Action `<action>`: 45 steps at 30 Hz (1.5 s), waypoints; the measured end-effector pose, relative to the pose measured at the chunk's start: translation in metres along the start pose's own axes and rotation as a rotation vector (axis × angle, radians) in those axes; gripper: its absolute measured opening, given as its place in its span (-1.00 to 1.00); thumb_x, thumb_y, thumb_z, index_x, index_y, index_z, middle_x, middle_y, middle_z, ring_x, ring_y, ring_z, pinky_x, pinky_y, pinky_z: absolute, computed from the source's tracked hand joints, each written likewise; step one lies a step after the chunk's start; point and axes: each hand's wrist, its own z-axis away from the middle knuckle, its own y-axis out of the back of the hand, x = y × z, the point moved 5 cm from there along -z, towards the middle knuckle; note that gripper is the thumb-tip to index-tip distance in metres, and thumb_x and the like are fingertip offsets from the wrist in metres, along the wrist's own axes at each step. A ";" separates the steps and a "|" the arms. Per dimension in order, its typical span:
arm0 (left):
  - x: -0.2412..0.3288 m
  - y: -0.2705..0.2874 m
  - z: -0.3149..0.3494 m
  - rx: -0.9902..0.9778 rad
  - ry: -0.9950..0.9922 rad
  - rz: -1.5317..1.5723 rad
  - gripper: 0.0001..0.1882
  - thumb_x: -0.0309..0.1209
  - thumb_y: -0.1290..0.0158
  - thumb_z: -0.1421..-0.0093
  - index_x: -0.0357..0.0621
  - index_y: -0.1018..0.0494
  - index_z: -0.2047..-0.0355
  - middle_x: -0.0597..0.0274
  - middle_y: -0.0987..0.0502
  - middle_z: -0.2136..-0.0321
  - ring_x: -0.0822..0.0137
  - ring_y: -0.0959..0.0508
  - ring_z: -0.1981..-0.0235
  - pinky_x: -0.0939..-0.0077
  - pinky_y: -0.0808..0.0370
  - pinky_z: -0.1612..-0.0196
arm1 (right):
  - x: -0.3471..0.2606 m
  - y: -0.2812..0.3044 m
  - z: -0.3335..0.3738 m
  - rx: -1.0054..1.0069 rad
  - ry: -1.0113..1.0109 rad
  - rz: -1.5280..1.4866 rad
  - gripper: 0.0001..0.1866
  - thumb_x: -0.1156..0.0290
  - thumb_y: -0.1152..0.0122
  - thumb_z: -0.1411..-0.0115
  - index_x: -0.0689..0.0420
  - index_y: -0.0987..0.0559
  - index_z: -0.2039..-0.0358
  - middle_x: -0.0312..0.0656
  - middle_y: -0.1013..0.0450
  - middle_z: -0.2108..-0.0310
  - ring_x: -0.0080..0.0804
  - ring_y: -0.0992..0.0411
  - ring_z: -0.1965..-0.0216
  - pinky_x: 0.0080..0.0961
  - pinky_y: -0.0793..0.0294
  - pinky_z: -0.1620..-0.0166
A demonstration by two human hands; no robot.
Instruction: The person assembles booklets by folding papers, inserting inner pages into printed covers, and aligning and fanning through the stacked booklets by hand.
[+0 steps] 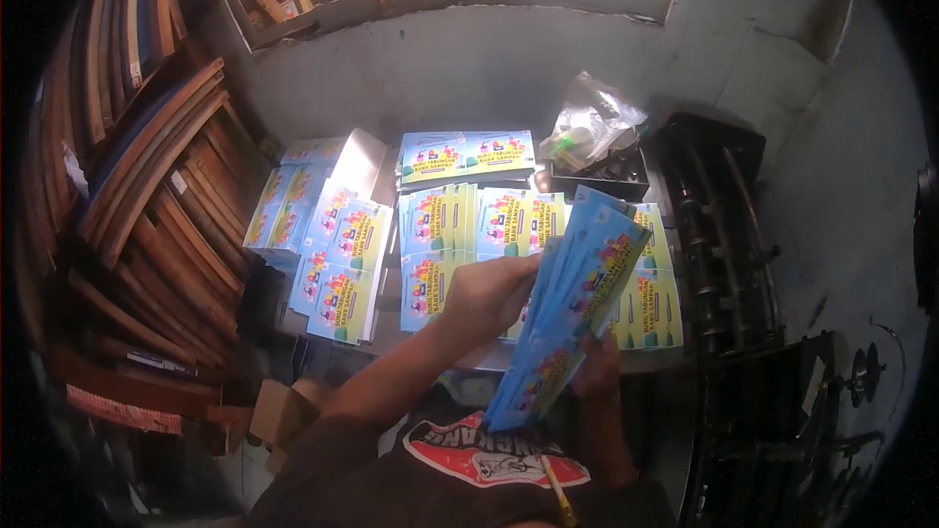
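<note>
A bundle of blue and green printed cover sheets (577,318) is held up at a tilt in front of my chest, its sheets slightly fanned along the left side. My left hand (487,295) is closed on the bundle's left edge. Lower down, my right hand (599,367) grips the right edge, with part of its fingers hidden behind the sheets. Under and beyond the bundle, rows of overlapping matching sheets (430,235) lie on the table. A further stack (465,154) sits behind them, and more piles (342,269) are at the left.
A dark tray (602,181) with a clear plastic bag (592,117) stands at the back right. Black machinery with rollers (719,235) borders the table's right side. Wooden frames (161,215) lean in racks at the left. A cardboard box (284,416) is low at the left.
</note>
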 end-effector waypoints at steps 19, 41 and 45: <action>-0.013 -0.031 0.087 -0.259 0.432 0.574 -0.32 -0.39 -0.07 -0.28 -0.31 -0.02 -0.30 -0.06 -0.42 -0.05 0.25 -0.49 0.02 0.36 -0.47 -0.02 | -0.010 -0.022 0.067 0.431 0.151 0.428 -0.61 0.31 -0.13 -0.27 0.27 -0.45 -0.03 -0.06 -0.53 0.18 -0.32 -0.52 0.17 -0.32 -0.52 0.08; 0.042 -0.100 0.269 -0.994 1.016 1.877 -0.46 -0.14 0.02 -0.32 -0.12 -0.23 -0.22 0.05 -0.45 -0.09 0.11 -0.52 -0.03 0.07 -0.47 -0.08 | 0.083 -0.110 0.293 0.812 0.133 0.949 -0.63 0.47 -0.09 -0.16 0.23 -0.53 0.00 -0.09 -0.55 0.14 -0.38 -0.48 0.08 -0.47 -0.41 -0.05; 0.059 -0.120 0.274 -0.903 1.076 1.602 -0.54 -0.29 0.00 -0.31 -0.17 -0.25 -0.16 0.10 -0.47 -0.04 0.14 -0.52 -0.01 0.10 -0.47 -0.09 | 0.069 -0.082 0.339 1.087 0.138 1.069 -0.67 0.50 -0.04 -0.19 0.26 -0.55 0.04 -0.11 -0.58 0.17 -0.43 -0.50 0.14 -0.50 -0.43 0.03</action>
